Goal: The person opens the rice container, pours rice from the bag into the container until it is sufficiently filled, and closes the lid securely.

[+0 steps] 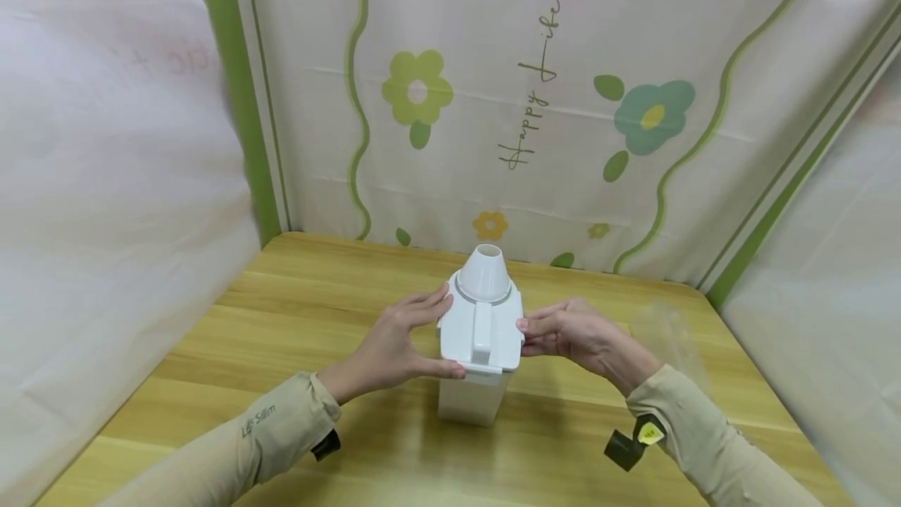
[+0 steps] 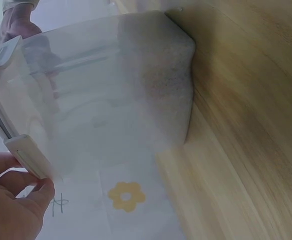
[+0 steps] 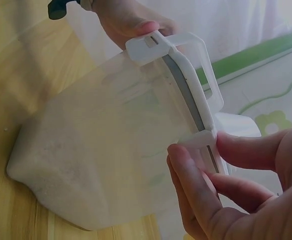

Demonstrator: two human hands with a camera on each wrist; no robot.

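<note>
A tall translucent storage container (image 2: 105, 90) stands upright on the table, with pale grainy contents low inside it. Its white lid (image 1: 461, 327) carries a handle (image 1: 482, 331) and a cone-shaped white cap (image 1: 484, 276) at the far end. My left hand (image 1: 394, 346) grips the lid's left side, its thumb at the near clip (image 1: 482, 370); in the left wrist view its fingers bend around the left clip (image 2: 28, 155). On the opposite side my right hand (image 1: 573, 335) pinches the right clip (image 3: 198, 139) between thumb and fingers.
The wooden table (image 1: 281, 319) reaches to a hanging flowered curtain (image 1: 450, 170) at the back, with pale curtains on both sides. A faint transparent object (image 1: 672, 335) lies on the table beyond the right forearm. Dark straps hang from both wrists.
</note>
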